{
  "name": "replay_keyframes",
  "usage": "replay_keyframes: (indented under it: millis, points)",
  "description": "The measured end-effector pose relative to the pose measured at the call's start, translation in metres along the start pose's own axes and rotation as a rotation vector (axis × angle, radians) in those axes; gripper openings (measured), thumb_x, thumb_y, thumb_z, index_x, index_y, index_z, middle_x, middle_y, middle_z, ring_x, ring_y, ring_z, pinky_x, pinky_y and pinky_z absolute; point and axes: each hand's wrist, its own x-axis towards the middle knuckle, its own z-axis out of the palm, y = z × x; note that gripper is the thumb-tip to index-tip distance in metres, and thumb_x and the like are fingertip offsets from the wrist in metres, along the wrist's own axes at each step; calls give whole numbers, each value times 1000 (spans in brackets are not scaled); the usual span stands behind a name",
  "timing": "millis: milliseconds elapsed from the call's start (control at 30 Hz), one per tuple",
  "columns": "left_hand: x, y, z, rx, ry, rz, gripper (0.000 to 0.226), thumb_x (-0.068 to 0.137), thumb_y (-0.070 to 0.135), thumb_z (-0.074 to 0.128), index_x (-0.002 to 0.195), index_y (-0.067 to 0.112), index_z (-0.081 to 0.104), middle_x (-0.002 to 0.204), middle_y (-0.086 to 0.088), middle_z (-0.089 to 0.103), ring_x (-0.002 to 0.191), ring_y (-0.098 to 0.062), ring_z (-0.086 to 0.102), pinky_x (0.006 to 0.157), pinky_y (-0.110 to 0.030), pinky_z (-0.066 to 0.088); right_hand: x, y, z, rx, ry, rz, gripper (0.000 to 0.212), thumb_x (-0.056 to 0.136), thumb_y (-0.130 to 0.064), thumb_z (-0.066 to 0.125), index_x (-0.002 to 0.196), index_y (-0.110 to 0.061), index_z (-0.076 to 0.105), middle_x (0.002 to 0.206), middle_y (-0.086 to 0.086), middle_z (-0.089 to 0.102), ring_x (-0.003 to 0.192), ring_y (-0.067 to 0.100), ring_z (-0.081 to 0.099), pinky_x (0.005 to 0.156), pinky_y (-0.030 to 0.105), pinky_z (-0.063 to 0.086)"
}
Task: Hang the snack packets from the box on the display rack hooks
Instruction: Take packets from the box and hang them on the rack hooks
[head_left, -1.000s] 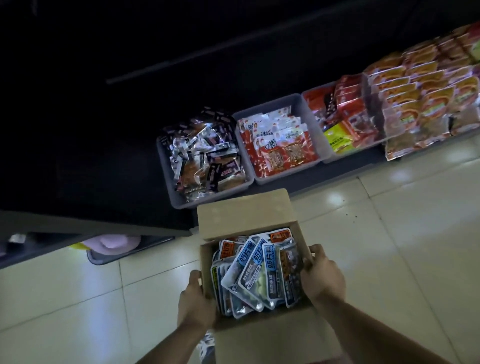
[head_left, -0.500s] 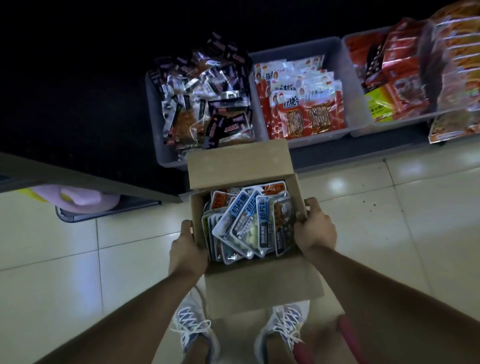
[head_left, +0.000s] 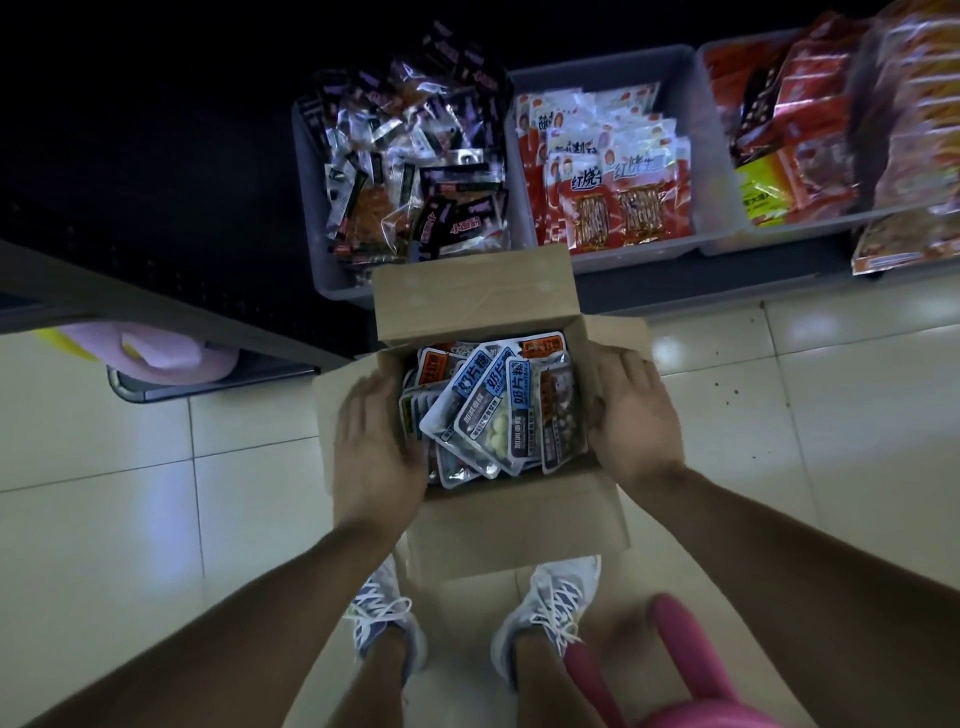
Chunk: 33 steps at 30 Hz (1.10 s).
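An open cardboard box (head_left: 474, 297) stands on the tiled floor just ahead of my feet. It is full of snack packets (head_left: 493, 410), mostly blue-and-white ones with a few orange ones behind. My left hand (head_left: 375, 441) lies flat on the box's left flap with straight fingers. On the right flap, my right hand (head_left: 635, 415) rests the same way. Both side flaps are spread outward and neither hand holds a packet. No rack hooks are visible.
Three grey bins of packets line the low shelf behind the box: dark packets (head_left: 405, 171), red-and-white ones (head_left: 602, 171), red ones (head_left: 779, 130). A shelf edge (head_left: 156, 312) juts in at the left above a pink object (head_left: 171, 353). My shoes (head_left: 550, 603) stand below the box.
The box has come down to the floor and nearer my feet. Both hands went from gripping its sides to lying flat on the side flaps, which have folded outward.
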Motion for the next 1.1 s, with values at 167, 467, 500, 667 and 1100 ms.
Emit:
replay_keyframes:
  millis: [167, 467, 500, 667, 1100]
  points:
    - [2, 31, 25, -192, -223, -147, 71, 89, 27, 75, 151, 21, 42, 143, -3, 58, 127, -24, 58, 101, -40, 53, 22, -14, -8, -267, -205, -220, 93, 82, -1, 67, 161, -21, 21, 158, 3, 36, 144, 26, 28, 120, 36, 29]
    - [21, 42, 49, -409, -224, -499, 53, 74, 15, 91, 121, 12, 65, 104, 4, 68, 97, -20, 68, 90, -41, 59, 64, -26, 9, -314, -604, -326, 115, 85, 4, 68, 162, -25, -12, 168, 10, 17, 155, 30, 15, 123, 42, 23]
    - [21, 41, 50, -425, -216, -531, 47, 72, 14, 92, 113, 12, 68, 103, 1, 71, 96, -22, 70, 89, -44, 60, 68, -26, 11, -302, -598, -322, 115, 84, 0, 72, 163, -24, -9, 166, 12, 23, 153, 31, 20, 122, 43, 26]
    - [17, 39, 52, -506, -229, -599, 43, 71, 4, 88, 104, 19, 65, 103, -2, 75, 89, -20, 72, 74, -30, 59, 81, -24, 12, -200, -516, -310, 75, 77, -16, 84, 143, -21, 51, 138, 11, 61, 129, 31, 54, 104, 40, 48]
    - [17, 29, 14, -721, -99, -600, 5, 89, 24, 79, 84, 22, 78, 80, -2, 80, 63, -8, 75, 51, -17, 55, 61, -25, -5, 567, -414, 130, 30, 77, -37, 88, 103, -27, 77, 100, -11, 73, 94, 7, 68, 84, 22, 52]
